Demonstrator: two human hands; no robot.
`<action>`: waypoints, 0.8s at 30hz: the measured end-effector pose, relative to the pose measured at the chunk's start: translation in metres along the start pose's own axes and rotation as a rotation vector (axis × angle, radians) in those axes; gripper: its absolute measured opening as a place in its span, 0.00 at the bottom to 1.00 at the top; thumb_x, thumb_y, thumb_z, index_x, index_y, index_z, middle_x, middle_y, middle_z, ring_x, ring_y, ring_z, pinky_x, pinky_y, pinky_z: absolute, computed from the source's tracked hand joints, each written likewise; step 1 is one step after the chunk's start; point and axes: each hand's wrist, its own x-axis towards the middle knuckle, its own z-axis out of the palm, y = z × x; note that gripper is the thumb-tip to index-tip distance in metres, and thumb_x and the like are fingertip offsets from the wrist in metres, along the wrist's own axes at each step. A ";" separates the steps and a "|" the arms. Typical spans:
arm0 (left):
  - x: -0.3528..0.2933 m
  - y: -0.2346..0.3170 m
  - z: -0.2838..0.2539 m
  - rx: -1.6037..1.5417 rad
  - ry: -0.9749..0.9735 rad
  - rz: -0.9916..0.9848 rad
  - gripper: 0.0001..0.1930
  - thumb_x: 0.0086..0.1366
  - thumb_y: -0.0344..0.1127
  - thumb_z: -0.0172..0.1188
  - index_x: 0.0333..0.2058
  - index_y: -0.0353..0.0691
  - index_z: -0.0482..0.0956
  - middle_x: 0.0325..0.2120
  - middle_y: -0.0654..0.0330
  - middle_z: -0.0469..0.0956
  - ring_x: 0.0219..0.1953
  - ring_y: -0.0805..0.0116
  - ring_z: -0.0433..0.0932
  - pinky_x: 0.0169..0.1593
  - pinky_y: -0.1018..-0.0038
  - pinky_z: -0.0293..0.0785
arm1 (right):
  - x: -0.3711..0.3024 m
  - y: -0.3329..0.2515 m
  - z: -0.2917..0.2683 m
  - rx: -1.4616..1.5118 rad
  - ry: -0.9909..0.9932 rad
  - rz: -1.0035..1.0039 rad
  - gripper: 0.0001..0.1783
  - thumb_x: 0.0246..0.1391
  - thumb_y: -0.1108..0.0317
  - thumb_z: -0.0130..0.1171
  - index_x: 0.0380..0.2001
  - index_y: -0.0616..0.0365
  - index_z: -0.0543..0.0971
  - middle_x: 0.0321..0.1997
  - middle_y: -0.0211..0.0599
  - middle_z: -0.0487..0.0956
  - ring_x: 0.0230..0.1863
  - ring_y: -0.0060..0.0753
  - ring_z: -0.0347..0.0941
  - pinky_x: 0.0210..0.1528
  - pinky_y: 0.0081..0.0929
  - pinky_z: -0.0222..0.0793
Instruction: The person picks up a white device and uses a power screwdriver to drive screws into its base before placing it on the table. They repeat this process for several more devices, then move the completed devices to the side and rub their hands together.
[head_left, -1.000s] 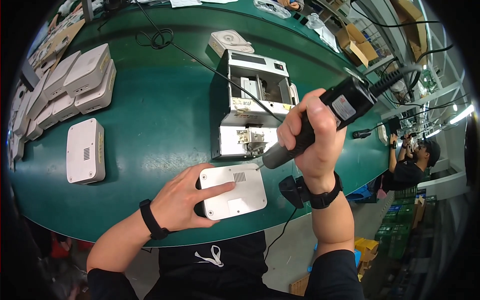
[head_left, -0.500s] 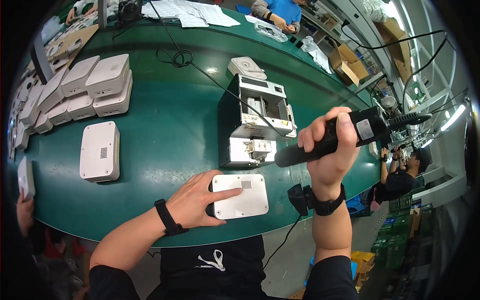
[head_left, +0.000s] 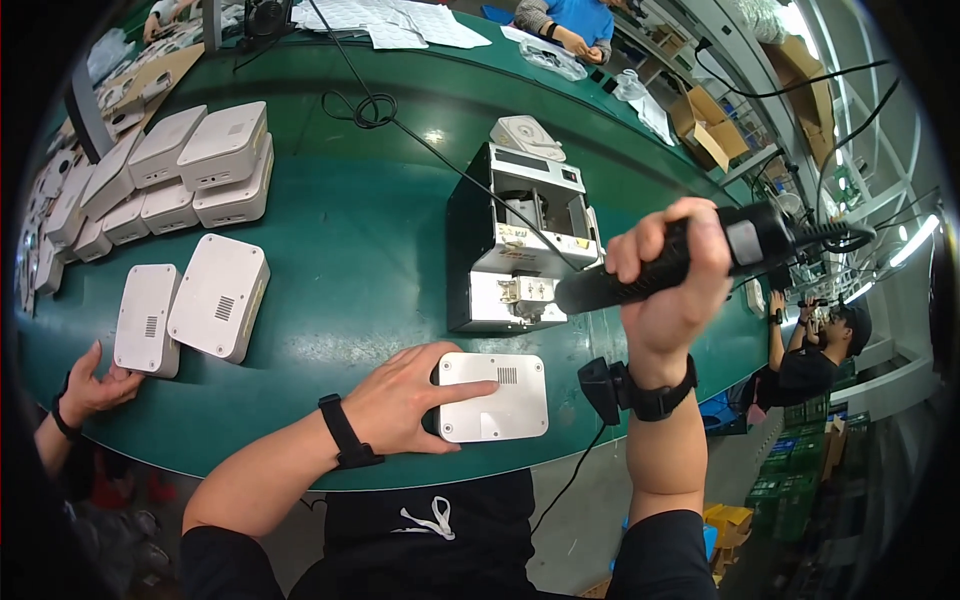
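A white plastic box-shaped device (head_left: 495, 420) lies on the green table in front of me, a small slotted vent and corner screw holes on its upper face. My left hand (head_left: 395, 400) grips its left end, index finger stretched across the top to the vent and thumb at the near side. In the air to the right, my right hand (head_left: 675, 270) is wrapped round a black corded electric screwdriver (head_left: 610, 288). Its working end points left, close to the front of a black-and-silver screw feeder (head_left: 525, 245); I cannot make out the bit.
Two more white devices, one (head_left: 220, 297) beside another (head_left: 148, 320), lie at left, a co-worker's hand (head_left: 95, 385) touching the outer one. Stacked white devices (head_left: 220, 150) stand farther back. A black cable (head_left: 370, 110) crosses the table. Behind the feeder sits another white unit (head_left: 527, 137).
The co-worker's hand at left has brought a white device onto the table beside the other one. My screwdriver end has moved slightly up beside the feeder front. My left hand keeps its hold.
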 end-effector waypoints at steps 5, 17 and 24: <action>-0.001 -0.001 0.002 -0.031 0.001 -0.010 0.40 0.43 0.43 0.76 0.59 0.64 0.74 0.55 0.51 0.66 0.58 0.48 0.68 0.62 0.58 0.66 | -0.003 0.007 0.001 -0.057 -0.046 0.106 0.14 0.63 0.55 0.46 0.36 0.56 0.69 0.19 0.34 0.67 0.15 0.27 0.63 0.23 0.30 0.64; 0.001 -0.004 0.002 -0.047 0.034 0.012 0.39 0.42 0.43 0.76 0.58 0.64 0.74 0.55 0.52 0.66 0.58 0.49 0.68 0.61 0.58 0.66 | -0.036 0.009 0.015 0.026 -0.143 0.181 0.14 0.61 0.56 0.48 0.37 0.56 0.67 0.18 0.35 0.67 0.14 0.28 0.63 0.22 0.32 0.65; 0.000 -0.004 0.004 -0.043 0.045 -0.011 0.39 0.43 0.44 0.76 0.58 0.65 0.75 0.55 0.52 0.65 0.58 0.49 0.68 0.62 0.58 0.65 | -0.037 0.024 0.016 -0.032 -0.213 0.212 0.15 0.60 0.55 0.49 0.36 0.57 0.67 0.18 0.36 0.67 0.14 0.29 0.63 0.23 0.32 0.66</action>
